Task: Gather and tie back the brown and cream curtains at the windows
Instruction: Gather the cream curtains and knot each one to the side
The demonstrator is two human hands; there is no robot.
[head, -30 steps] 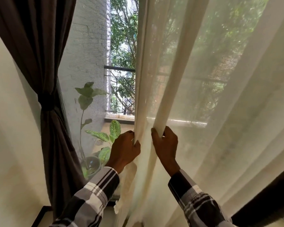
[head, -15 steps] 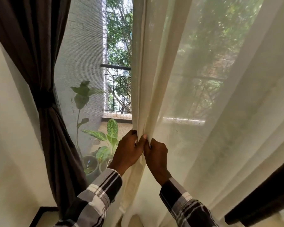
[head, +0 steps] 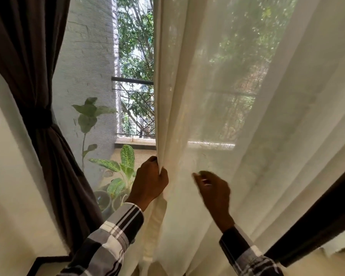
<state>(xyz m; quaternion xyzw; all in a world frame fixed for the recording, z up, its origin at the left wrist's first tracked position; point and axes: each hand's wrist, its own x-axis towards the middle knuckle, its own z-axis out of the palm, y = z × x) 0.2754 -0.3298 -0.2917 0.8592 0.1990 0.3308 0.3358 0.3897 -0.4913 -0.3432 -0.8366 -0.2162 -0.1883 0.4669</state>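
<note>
At the window, the left hand (head: 150, 181) clamps its fingers on the gathered edge of the cream curtain (head: 217, 120), likely to keep the collected pleats from spreading. Just beside it, the right hand (head: 213, 189) is blurred, fingers apparently loose and apart, seemingly reaching for the next fold. Far left, the brown curtain (head: 28, 62) hangs already tied.

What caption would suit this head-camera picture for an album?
Left hand grips the cream curtain edge; right hand reaches beside it.
</note>
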